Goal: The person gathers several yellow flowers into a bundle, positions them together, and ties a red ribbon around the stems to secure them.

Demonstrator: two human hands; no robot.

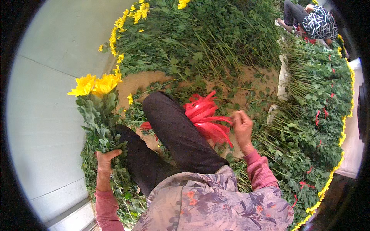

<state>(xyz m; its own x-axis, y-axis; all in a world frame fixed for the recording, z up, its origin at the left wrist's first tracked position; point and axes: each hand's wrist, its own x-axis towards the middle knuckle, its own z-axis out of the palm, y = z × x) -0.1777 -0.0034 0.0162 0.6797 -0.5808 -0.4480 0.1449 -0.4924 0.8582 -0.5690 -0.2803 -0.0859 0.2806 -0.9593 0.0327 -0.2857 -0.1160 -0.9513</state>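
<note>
On the left, my left hand (105, 161) is closed around a bunch of yellow chrysanthemums (101, 115), holding it upright beside my left leg. Its blooms are level at the top, and its lower stems are hidden by my hand and sleeve. My right hand (242, 127) pinches the end of a strip from a tuft of red plastic ribbons (205, 115). The tuft lies by my raised knee, its strips fanned out. Part of the ribbon shows on the other side of my leg too.
A large heap of cut chrysanthemums (196, 37) lies ahead. Tied bunches with red ribbons (315, 121) line the right side, blooms outward. Leaves litter the brown floor (147, 79). A pale wall (52, 101) rises at left. Another person (319, 21) sits at the far right.
</note>
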